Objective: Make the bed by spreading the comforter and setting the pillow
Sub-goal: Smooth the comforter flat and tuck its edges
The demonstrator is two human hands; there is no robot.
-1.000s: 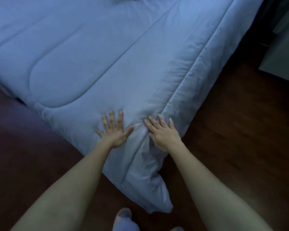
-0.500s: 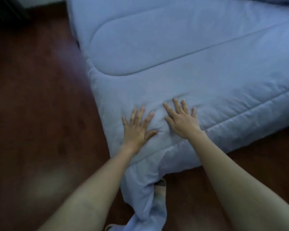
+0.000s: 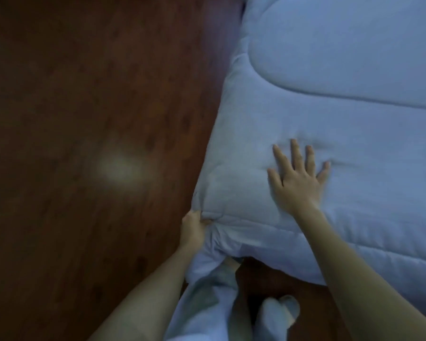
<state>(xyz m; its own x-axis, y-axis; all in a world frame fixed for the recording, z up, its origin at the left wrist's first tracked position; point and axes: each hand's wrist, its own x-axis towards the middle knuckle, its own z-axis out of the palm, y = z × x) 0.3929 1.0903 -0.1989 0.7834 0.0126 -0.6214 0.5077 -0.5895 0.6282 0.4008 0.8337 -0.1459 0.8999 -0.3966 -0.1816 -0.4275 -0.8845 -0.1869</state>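
Now I am seeing the left hand gripping the corner of the comforter, its fingers curling into bunched fabric right at the bed's edge. Half a second ago that hand was lying flat on top with its fingers spread, just beside the other one, so it has been slipping off the surface and taking hold. The right hand is staying as it was: flat, fingers splayed, pressing into the quilted top near the corner and making small creases ahead of its fingertips. It is holding nothing.

Below the grip, a loose tail of the comforter is hanging towards the dark wooden floor, draping near a foot in pale footwear. The rest of the comforter is lying spread over the bed, up and to the right.

I am reading this as smoothing giving way to straightening the corner. The right palm is pinning the cover while the left is getting ready to pull or tuck the slack. I am judging the spreading to be nearly done at this end. The pillow is not showing in my view, so that step is probably still waiting.
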